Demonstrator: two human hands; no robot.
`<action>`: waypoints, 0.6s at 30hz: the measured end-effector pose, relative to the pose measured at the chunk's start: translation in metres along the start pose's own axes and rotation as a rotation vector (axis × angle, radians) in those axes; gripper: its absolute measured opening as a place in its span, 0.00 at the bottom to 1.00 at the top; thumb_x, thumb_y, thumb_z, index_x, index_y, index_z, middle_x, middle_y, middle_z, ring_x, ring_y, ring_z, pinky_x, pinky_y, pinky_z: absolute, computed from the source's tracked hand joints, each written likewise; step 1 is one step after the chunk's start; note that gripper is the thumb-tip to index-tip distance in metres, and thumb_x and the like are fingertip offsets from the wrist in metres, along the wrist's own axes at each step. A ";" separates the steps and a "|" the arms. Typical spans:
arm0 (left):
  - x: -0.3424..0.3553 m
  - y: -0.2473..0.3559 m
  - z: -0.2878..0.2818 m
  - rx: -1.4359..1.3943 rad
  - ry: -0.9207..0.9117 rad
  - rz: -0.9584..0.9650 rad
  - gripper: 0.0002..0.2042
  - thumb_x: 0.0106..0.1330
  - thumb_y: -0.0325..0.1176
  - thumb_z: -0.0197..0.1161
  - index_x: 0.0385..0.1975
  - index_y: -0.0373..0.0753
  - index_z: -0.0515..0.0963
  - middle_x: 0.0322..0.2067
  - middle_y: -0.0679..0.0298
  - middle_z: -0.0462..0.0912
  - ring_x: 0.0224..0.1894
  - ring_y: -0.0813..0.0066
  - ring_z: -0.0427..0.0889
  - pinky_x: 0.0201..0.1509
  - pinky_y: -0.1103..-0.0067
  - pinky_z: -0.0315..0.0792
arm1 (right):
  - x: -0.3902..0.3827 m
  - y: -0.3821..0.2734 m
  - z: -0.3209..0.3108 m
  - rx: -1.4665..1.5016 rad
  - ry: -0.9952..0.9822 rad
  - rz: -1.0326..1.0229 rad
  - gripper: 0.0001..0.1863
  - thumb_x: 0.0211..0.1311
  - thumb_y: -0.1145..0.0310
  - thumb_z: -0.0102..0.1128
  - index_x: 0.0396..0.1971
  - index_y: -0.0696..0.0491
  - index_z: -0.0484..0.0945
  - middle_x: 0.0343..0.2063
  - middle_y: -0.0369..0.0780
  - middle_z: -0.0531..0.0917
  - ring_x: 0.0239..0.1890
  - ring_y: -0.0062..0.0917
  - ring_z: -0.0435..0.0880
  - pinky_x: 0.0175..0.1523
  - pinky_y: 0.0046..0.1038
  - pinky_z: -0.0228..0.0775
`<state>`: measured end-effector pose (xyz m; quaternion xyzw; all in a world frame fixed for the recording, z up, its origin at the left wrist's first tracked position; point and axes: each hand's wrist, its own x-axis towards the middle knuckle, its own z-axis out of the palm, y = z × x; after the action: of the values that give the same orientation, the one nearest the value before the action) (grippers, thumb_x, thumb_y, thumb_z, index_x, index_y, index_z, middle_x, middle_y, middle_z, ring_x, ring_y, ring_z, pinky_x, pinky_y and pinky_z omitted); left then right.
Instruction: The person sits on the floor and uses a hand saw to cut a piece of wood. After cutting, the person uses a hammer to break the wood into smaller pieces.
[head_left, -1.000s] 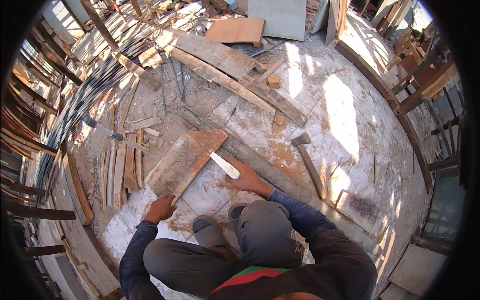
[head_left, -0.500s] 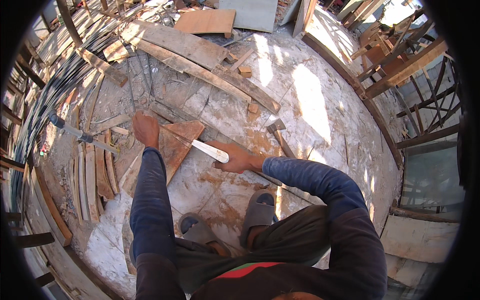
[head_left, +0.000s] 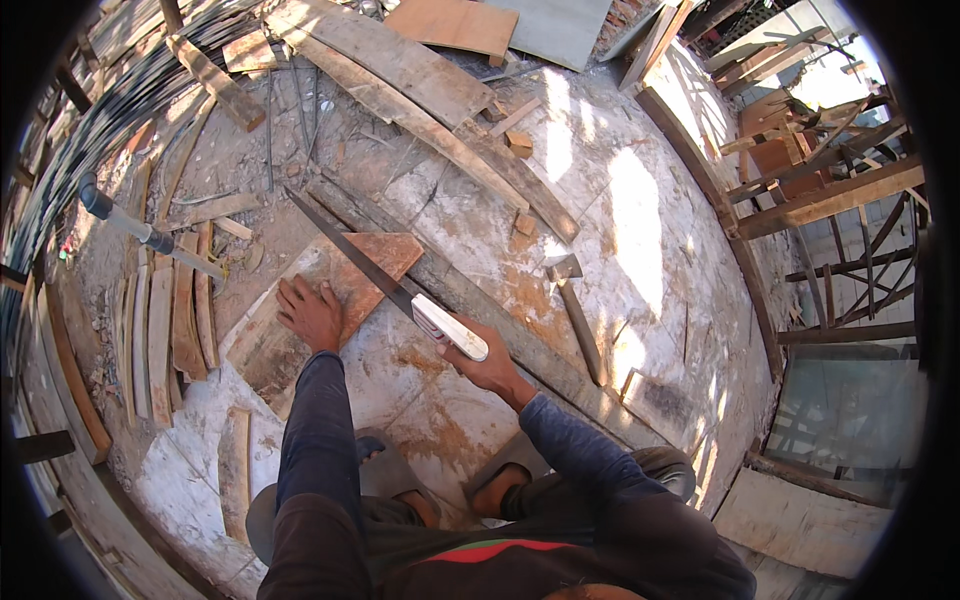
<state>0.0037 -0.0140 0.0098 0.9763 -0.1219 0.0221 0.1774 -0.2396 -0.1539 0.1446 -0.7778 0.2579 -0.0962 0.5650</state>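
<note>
My right hand (head_left: pixel 487 357) grips the white handle of a handsaw (head_left: pixel 373 268). The saw's dark blade slants up and left across a short wide wooden board (head_left: pixel 268 347), past its far edge. Whether the teeth touch the wood, I cannot tell. My left hand (head_left: pixel 312 316) lies flat on the board with fingers spread, left of the blade. Under the board's right part runs a long grey plank (head_left: pixel 490 302). My sandalled feet are on the near side of the board.
A hatchet-like tool (head_left: pixel 578 325) lies to the right. Long planks (head_left: pixel 400 105) stretch across the far side. Narrow wood strips (head_left: pixel 160 340) and a grey pipe (head_left: pixel 150 235) are at the left, near bundled dark rods (head_left: pixel 100 140). A timber frame (head_left: pixel 830 205) stands at right.
My left hand has let go of the saw's tip end and come down flat onto the board. The saw has turned, its blade now slanting more steeply across the board. My right arm has drawn nearer.
</note>
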 end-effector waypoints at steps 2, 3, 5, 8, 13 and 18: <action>-0.003 -0.009 0.020 0.060 0.102 0.036 0.29 0.73 0.51 0.48 0.66 0.37 0.64 0.70 0.47 0.55 0.75 0.49 0.48 0.72 0.45 0.44 | -0.001 -0.010 0.002 -0.059 -0.018 -0.062 0.29 0.57 0.71 0.66 0.61 0.53 0.73 0.51 0.46 0.83 0.49 0.32 0.85 0.55 0.29 0.73; -0.005 -0.009 0.021 0.073 0.115 0.044 0.29 0.73 0.51 0.47 0.66 0.37 0.64 0.70 0.47 0.55 0.74 0.49 0.48 0.71 0.45 0.45 | -0.006 -0.011 0.003 -0.052 -0.022 -0.083 0.32 0.54 0.73 0.64 0.62 0.51 0.72 0.53 0.48 0.82 0.52 0.37 0.84 0.57 0.29 0.72; -0.006 -0.006 0.024 0.100 0.138 0.065 0.29 0.73 0.52 0.46 0.66 0.37 0.64 0.70 0.47 0.55 0.74 0.48 0.50 0.70 0.46 0.46 | -0.007 -0.010 0.003 -0.028 -0.013 -0.059 0.30 0.57 0.71 0.65 0.63 0.51 0.72 0.53 0.46 0.82 0.52 0.32 0.84 0.57 0.29 0.71; 0.004 -0.008 0.010 0.184 -0.001 0.069 0.28 0.73 0.51 0.48 0.65 0.37 0.65 0.70 0.47 0.56 0.72 0.47 0.52 0.65 0.47 0.50 | -0.009 -0.014 0.013 0.015 -0.019 -0.022 0.30 0.58 0.74 0.63 0.64 0.50 0.71 0.53 0.45 0.82 0.52 0.30 0.84 0.56 0.28 0.71; 0.022 0.000 -0.018 0.065 -0.114 -0.001 0.23 0.71 0.47 0.52 0.56 0.36 0.70 0.68 0.46 0.58 0.69 0.46 0.56 0.61 0.49 0.54 | -0.018 -0.012 0.026 0.004 0.006 0.002 0.32 0.55 0.76 0.63 0.64 0.49 0.71 0.53 0.46 0.82 0.51 0.36 0.85 0.54 0.28 0.74; 0.024 -0.018 0.010 -0.020 0.084 0.102 0.25 0.72 0.49 0.50 0.62 0.40 0.67 0.70 0.50 0.57 0.73 0.47 0.52 0.68 0.44 0.48 | -0.017 -0.025 0.028 -0.085 -0.003 -0.026 0.31 0.57 0.75 0.64 0.64 0.50 0.71 0.52 0.47 0.82 0.49 0.36 0.86 0.52 0.28 0.75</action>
<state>0.0314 -0.0071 -0.0038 0.9652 -0.1643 0.0708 0.1907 -0.2345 -0.1163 0.1606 -0.8046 0.2508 -0.0913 0.5304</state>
